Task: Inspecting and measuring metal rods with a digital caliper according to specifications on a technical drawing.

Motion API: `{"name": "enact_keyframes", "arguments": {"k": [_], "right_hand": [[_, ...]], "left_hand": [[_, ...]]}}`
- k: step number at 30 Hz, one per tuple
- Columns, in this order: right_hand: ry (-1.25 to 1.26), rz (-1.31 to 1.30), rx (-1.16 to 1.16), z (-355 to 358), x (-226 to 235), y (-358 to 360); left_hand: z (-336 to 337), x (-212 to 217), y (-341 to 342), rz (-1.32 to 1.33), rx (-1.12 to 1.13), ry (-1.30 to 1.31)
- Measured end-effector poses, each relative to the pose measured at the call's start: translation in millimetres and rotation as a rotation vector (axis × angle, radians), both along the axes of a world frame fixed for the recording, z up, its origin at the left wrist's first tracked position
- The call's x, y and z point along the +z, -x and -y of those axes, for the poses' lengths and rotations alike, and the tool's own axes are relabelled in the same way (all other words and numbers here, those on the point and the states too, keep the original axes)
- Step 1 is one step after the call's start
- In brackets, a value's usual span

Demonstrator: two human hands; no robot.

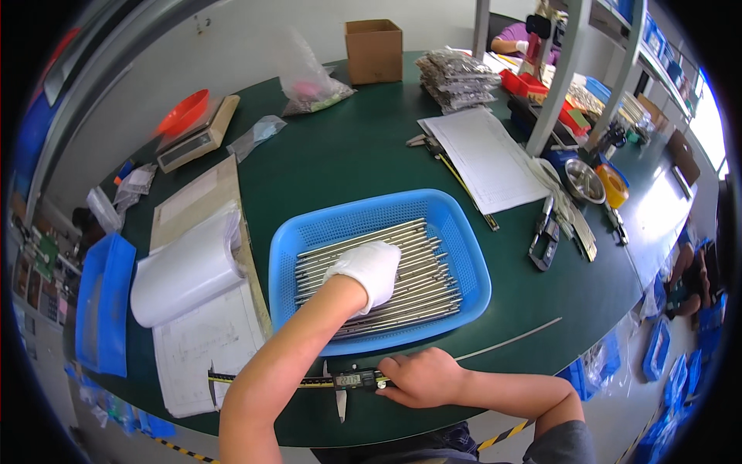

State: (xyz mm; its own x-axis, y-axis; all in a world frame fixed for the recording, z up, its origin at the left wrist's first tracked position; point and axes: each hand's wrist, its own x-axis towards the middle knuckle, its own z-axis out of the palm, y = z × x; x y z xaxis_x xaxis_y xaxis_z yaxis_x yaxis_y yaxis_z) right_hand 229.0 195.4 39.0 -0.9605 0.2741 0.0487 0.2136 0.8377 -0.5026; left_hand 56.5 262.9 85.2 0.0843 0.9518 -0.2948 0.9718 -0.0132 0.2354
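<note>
My left hand [375, 272], in a white glove, reaches into a blue perforated plastic basket [464, 224]. It rests over a layer of thin metal rods [410, 305] lying side by side. The glove's back hides its fingers, so whether they grip a rod cannot be told. My bare right hand [425, 377] is closed around the end of a digital caliper [317, 381], just in front of the basket. The caliper's jaws are spread far apart, and its beam passes beneath my left forearm. One thin rod [510, 340] lies to the right of that hand.
Papers on a clipboard [205, 332] lie left of the basket, beside a blue bin [104, 301]. Farther back are a scale [197, 135], cardboard box [374, 52] and bagged parts [456, 80]. Drawing sheets [495, 158] and a micrometer [545, 240] lie right. Another person [522, 39] sits beyond.
</note>
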Motion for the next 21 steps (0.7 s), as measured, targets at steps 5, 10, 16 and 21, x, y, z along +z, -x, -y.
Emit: {"name": "enact_keyframes", "arguments": {"k": [5, 10, 16, 21], "right_hand": [[0.003, 0.011, 0.051, 2, -1, 5], [-0.097, 0.015, -0.053, 2, 1, 4], [-0.073, 0.056, -0.092, -5, -3, -4], [0.059, 0.017, -0.130, -4, 0, 5]], "left_hand": [[36, 27, 18, 0.112, 0.056, -0.430], [125, 85, 60, 0.875, 0.554, -0.884], [266, 52, 65, 1.325, 1.174, -1.198], [303, -17, 25, 1.599, 1.492, -1.039]]}}
